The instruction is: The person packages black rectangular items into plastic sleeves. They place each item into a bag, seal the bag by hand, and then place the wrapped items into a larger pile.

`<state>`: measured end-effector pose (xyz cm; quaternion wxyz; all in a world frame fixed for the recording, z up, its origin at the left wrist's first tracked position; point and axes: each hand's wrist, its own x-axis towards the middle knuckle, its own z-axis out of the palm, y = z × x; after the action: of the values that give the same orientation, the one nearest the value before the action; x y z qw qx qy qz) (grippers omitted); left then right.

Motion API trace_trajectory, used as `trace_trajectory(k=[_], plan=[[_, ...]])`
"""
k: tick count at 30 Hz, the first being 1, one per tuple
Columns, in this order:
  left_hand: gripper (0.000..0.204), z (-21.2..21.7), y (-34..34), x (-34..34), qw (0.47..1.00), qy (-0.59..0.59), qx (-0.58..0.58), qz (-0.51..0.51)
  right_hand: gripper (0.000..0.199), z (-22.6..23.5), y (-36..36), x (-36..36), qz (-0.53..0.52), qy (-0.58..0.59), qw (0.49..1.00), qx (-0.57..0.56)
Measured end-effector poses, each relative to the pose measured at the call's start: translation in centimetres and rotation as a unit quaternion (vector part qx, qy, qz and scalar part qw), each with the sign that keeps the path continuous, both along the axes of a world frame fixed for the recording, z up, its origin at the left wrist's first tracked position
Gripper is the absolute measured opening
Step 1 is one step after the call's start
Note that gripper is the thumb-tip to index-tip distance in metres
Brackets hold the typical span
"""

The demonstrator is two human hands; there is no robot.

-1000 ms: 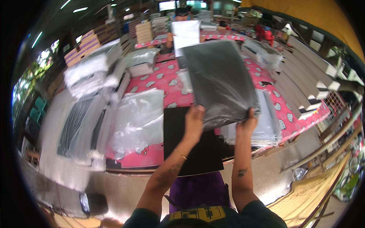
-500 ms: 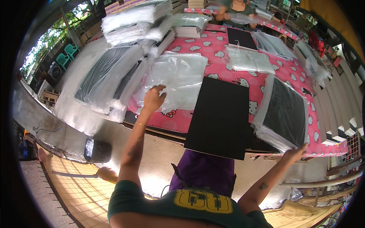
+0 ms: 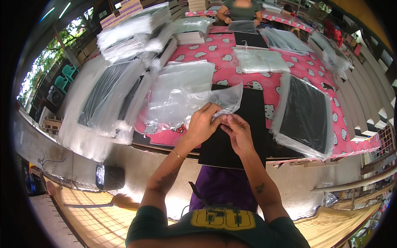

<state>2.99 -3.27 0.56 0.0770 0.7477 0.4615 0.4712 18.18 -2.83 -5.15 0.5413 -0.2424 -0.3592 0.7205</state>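
A clear plastic bag (image 3: 229, 97) is pinched at its edge between my left hand (image 3: 202, 122) and my right hand (image 3: 240, 134), whose fingertips meet. Both hands are closed, above a black board (image 3: 233, 149) that lies flat at the table's front edge. The bag's crumpled far part rises over the board and trails left toward a pile of clear plastic bags (image 3: 182, 76). To the right of the board is a stack of black boards wrapped in clear plastic (image 3: 306, 118).
The table has a pink printed cover (image 3: 223, 43). Tall stacks of plastic-wrapped goods (image 3: 136, 37) and wrapped black boards (image 3: 105, 99) stand left. A plastic-wrapped bundle (image 3: 261, 60) lies farther back. Across the table, a person (image 3: 242, 11) handles a plastic bag. Grey boards (image 3: 357, 97) line the right.
My left hand has moved right from the bag pile, bringing a plastic bag over the black board. My right hand has left the wrapped stack and joined it, gripping the bag.
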Motion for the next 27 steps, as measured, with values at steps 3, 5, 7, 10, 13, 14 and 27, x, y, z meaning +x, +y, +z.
trace_trajectory(k=[3,5,7,10,13,14,27], plan=[[0.023,-0.5,0.0,-0.3,0.996,-0.041,-0.083,-0.009,0.020,0.0,0.0,1.3,-0.063,0.013,0.998,-0.020],[0.026,-0.6,0.3,0.3,0.996,-0.052,-0.057,-0.047,0.022,0.3,-0.3,2.2,-0.071,0.044,0.996,-0.023],[0.030,-0.6,0.0,1.4,0.997,-0.014,-0.020,-0.077,0.024,1.4,-1.1,2.4,-0.052,0.004,0.998,-0.025],[0.035,-1.1,-1.3,3.1,0.997,-0.017,-0.001,-0.074,0.021,1.2,-0.7,2.8,-0.096,-0.089,0.991,-0.001],[0.027,-1.8,-1.2,2.9,0.957,-0.246,-0.151,0.013,0.015,0.6,-0.6,3.4,-0.123,-0.049,0.991,-0.008],[0.023,-2.3,-1.0,3.1,0.957,-0.236,-0.168,-0.016,0.013,1.1,-1.0,3.0,-0.110,-0.020,0.994,-0.012],[0.017,-2.2,-0.5,5.0,0.948,-0.255,-0.166,-0.094,0.007,0.0,-3.0,3.6,-0.160,-0.080,0.982,0.069]])
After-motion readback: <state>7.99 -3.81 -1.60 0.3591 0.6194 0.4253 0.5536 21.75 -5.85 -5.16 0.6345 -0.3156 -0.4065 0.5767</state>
